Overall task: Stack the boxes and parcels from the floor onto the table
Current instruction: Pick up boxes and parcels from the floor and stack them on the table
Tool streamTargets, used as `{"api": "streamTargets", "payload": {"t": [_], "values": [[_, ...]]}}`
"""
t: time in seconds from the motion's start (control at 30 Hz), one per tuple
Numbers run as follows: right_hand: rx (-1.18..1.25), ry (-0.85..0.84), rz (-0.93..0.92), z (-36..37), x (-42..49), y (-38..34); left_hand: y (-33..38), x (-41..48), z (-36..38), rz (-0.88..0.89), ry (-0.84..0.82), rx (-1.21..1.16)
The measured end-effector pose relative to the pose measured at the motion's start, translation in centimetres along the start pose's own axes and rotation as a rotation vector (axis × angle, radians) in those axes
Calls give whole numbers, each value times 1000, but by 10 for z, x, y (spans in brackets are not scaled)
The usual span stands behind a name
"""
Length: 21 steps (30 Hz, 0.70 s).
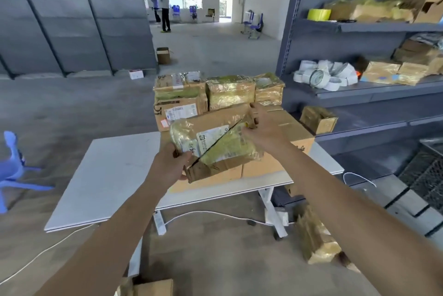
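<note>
Parcel (215,149) gripped between both hands (171,166).

Both bare forearms are reaching forward and slightly inward from the bottom corners. The left hand (169,166) is curling its fingers around the near left corner of a tape-wrapped brown cardboard parcel (215,149), thumb on top. The right hand (265,128) is gripping the parcel's far right edge, wrist bent downward.
</note>
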State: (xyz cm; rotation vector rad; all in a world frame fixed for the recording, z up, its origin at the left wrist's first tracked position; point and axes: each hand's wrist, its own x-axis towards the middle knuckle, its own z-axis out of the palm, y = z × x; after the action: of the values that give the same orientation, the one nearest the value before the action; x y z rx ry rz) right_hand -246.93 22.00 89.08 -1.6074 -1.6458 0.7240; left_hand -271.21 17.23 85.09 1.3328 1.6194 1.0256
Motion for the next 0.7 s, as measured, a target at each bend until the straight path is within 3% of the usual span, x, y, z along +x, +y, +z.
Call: {"api": "streamTargets", "payload": {"t": [0.17,0.43,0.7], "values": [[-49,-89,-110,-42,44,30,30,30,49,27,111,172],[-421,-137,-246,-71,111,53,50,85,90,31,184,442],[-691,-304,-292,-58,200,50,43,175,119,76,54,288]]}}
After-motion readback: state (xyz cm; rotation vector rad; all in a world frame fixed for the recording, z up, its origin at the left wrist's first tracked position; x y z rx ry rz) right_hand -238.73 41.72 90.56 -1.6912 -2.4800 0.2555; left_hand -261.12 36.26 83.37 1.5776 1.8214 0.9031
